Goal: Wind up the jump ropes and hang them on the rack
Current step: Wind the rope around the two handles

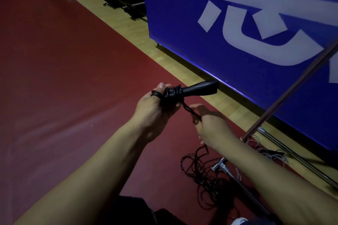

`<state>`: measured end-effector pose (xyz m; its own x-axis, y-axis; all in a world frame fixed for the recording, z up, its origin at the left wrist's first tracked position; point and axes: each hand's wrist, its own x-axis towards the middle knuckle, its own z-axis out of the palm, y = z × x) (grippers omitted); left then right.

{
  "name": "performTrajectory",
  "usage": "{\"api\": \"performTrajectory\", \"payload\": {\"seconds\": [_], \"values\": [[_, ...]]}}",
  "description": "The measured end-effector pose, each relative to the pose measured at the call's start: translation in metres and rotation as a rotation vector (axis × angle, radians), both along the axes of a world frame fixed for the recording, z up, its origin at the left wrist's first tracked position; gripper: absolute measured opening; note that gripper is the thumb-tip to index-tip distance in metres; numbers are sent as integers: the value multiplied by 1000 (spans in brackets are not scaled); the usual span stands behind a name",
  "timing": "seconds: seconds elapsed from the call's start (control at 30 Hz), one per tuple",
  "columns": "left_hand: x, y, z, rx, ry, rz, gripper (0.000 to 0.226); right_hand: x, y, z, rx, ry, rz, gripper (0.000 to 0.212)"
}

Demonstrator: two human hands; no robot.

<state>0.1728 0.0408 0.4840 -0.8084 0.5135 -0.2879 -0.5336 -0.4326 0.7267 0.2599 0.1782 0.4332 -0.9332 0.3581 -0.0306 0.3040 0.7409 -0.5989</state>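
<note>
Fingers of left hand [155, 109] mostly hidden behind own palm and black handles [190, 91]. Rope [192, 111] lost from sight inside right hand [210, 126]; fingers there motion-blurred, grip unclear. Rope heap [204, 179] on floor partly covered by right forearm, ends not traceable. Rack pole [292, 89] cut off by right edge, top unseen. Pale rope [270, 153] near rack foot too thin and dim to follow. White lettering on blue panel [237, 51] cropped at top and right. Dark gear [126, 3] far back too dim to identify.

blue banner [182, 23], partial white character, unreadable
</note>
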Motion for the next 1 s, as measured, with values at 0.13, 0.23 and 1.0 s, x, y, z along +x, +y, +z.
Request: {"api": "performTrajectory", "payload": {"seconds": [0.13,0.23,1.0], "values": [[0,-3,0,-44,3,-132,25,3,0,5,-459,-177,-56,16],[2,-5,0,-98,54,-232,27,3,4,-1,-347,-80,-26,20],[13,12,-31,-544,326,-33,16,27,-1,42,636,472,179,28]]}}
